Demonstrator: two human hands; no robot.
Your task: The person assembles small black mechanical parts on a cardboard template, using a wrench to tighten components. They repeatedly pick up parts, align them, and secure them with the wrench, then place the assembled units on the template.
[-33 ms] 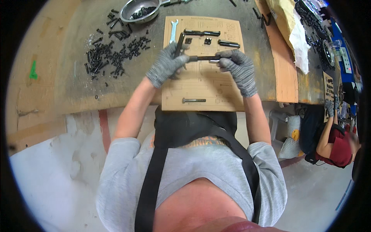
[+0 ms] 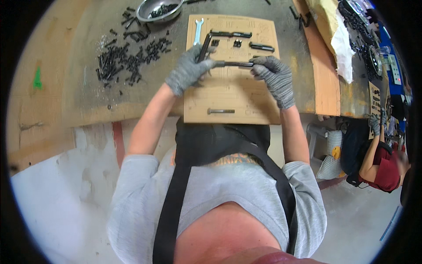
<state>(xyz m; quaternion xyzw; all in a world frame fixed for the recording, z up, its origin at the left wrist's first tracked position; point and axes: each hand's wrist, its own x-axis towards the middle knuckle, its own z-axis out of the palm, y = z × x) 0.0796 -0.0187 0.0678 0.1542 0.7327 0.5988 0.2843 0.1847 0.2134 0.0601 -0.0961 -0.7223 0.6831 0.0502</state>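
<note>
Above a tan cardboard sheet (image 2: 228,97) printed with outlines, my left hand (image 2: 187,72), in a grey knit glove, is closed around a black angled piece (image 2: 205,47). A dark slim rod (image 2: 237,64) runs sideways from its fingers. The rod's right end is pinched in the fingertips of my right hand (image 2: 274,77), gloved alike. Whether the angled piece and the rod are joined is hidden by the left fingers. On the sheet lie a silver open-end wrench (image 2: 198,31), black rods (image 2: 231,34), another black rod (image 2: 262,47), small black parts (image 2: 237,43) and a long bolt (image 2: 221,111).
Many loose black bolts (image 2: 127,61) are heaped on the metal worktable (image 2: 149,99) at left. A metal bowl (image 2: 159,17) with black hardware stands behind them. Cardboard (image 2: 323,83) and crumpled paper (image 2: 340,48) lie at right. Beyond sits a co-worker in red (image 2: 382,174), with gloved hands at another sheet.
The sheet and worktable sit slightly higher in the picture. My right fingertips have shifted a little at the rod's end; both hands keep their hold.
</note>
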